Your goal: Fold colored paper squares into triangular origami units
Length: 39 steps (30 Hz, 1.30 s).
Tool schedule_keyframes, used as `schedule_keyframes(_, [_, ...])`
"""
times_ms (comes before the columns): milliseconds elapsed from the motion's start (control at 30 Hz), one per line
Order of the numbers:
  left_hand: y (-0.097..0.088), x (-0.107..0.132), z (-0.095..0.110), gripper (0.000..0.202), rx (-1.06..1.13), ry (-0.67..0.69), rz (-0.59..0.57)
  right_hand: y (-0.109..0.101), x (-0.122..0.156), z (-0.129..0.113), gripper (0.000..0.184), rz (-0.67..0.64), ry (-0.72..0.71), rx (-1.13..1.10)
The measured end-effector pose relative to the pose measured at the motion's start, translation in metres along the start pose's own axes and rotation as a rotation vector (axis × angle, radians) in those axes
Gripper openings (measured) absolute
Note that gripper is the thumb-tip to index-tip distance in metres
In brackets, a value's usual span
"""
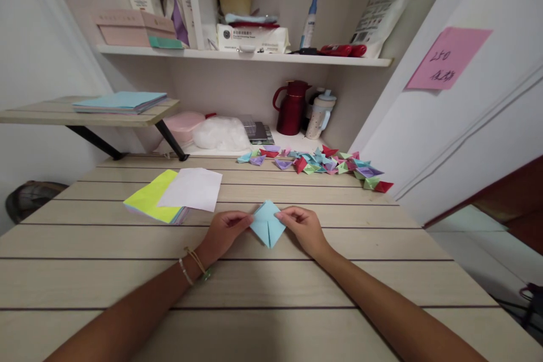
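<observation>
Mid-fold: left hand and right hand pinch blue paper between them. Next likely creasing; corners need aligning.

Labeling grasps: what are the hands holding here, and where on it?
Both hands pinch one folded light-blue paper piece lying on the table: left hand at its left corner, right hand at its right corner.
</observation>
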<state>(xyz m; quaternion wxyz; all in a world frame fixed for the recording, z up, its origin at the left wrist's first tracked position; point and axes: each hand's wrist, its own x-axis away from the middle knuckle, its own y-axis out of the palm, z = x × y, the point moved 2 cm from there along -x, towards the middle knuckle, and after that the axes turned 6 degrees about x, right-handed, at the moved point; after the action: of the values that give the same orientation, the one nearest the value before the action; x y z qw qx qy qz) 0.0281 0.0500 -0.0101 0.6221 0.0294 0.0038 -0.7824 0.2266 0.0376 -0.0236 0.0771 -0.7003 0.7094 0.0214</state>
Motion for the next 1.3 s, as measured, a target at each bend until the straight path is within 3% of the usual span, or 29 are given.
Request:
schedule_keyframes(200, [0.0006,-0.0014,-0.0022,0.018,0.15,-0.07,-0.001,-0.0001,-0.0038,0.0035,0.029,0.012,0.017,-0.131])
schedule_keyframes(333, [0.0006,-0.0014,-0.0044,0.019,0.139,-0.038,-0.008,0.0,-0.0034,0.0027,0.029,0.005,0.019,-0.141])
schedule_keyframes(633, [0.006,0.0013,-0.0036,0.041,0.148,-0.026,-0.144,0.0015,-0.0017,0.0009,0.027,-0.05,0.025,-0.1])
schedule_keyframes(767, [0.0036,0.0002,-0.0022,0.023,0.175,0.005,-0.068,0.0011,-0.0008,-0.0008,0.037,-0.069,-0.002,-0.148])
schedule_keyframes(867, [-0.0002,-0.0013,-0.0025,0.025,0.167,-0.018,0.009,-0.0006,-0.0003,0.0002,0.028,-0.098,0.011,-0.14])
schedule_keyframes(1000, [-0.0029,-0.0017,-0.004,0.031,0.19,-0.044,0.022,-0.0045,-0.0018,0.004,0.018,-0.055,0.05,-0.16])
schedule_keyframes(1300, [-0.0027,-0.0033,-0.0011,0.018,0.143,-0.041,0.054,-0.0058,-0.0037,0.0031,0.022,-0.022,0.113,-0.233])
